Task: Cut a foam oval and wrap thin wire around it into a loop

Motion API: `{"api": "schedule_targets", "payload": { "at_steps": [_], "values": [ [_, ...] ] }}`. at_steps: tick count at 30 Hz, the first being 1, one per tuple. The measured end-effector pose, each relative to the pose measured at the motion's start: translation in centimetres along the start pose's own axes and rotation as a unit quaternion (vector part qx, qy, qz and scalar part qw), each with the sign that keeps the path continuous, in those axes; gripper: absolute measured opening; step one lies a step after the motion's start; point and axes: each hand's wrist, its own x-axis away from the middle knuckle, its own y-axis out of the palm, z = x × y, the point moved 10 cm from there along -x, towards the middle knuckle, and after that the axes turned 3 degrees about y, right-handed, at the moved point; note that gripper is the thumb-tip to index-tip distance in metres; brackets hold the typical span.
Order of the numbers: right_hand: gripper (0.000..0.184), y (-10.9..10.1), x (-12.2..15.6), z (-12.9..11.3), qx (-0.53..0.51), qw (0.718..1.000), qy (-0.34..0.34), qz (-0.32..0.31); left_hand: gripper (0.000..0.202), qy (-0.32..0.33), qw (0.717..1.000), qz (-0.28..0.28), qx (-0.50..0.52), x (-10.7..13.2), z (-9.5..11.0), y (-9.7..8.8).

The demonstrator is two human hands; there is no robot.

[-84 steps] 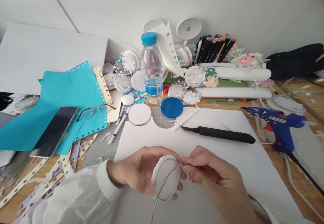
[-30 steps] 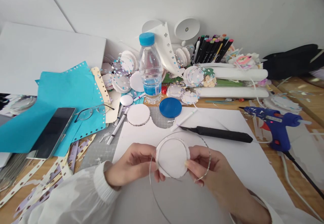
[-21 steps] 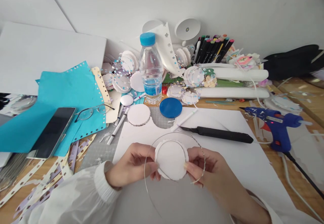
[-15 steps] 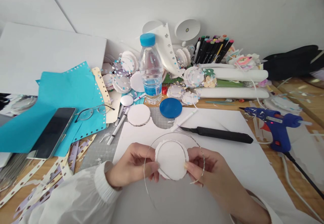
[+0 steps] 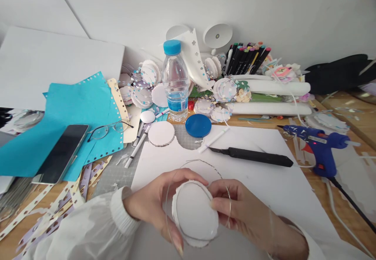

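A white foam disc [image 5: 194, 213] with a rough edge is gripped between both my hands low in the middle of the view. My left hand [image 5: 154, 205] wraps its left side, thumb on the top rim. On the disc's right edge my right hand [image 5: 235, 211] pinches it with the fingertips. A thin silver wire [image 5: 205, 164] loops in a wide circle around the disc and passes through both hands. Everything hovers over a large white foam sheet [image 5: 264, 181].
A black craft knife [image 5: 252, 156] and a white pen [image 5: 213, 139] lie on the sheet. A blue glue gun [image 5: 321, 146] sits right, its cable trailing. Behind stand a water bottle [image 5: 175, 81], blue lid [image 5: 198, 125], another disc [image 5: 161, 133]; phone [image 5: 61, 154] and glasses [image 5: 107, 128] left.
The disc has come lower and nearer to me and tilted, with both hands moving down. The wire loop, tight against the disc at first, has opened wide around it.
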Motion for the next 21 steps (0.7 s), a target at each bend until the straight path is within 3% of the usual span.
{"api": "schedule_targets", "payload": {
  "at_steps": [9,15,21],
  "values": [
    [0.034,1.1,0.2,-1.6,-0.017,0.995,-0.081,-0.064,0.09,0.052,0.998,0.018,-0.008,0.4,0.1,-0.5],
    [0.031,1.2,0.3,-2.3,-0.02,0.992,-0.106,-0.069,0.085,0.071,0.996,0.045,-0.019,0.3,0.8,-0.7],
    [0.039,0.8,0.1,-2.6,0.055,0.988,-0.141,-0.036,0.082,0.102,0.993,0.054,-0.012,0.0,1.8,-0.4]
  ]
}}
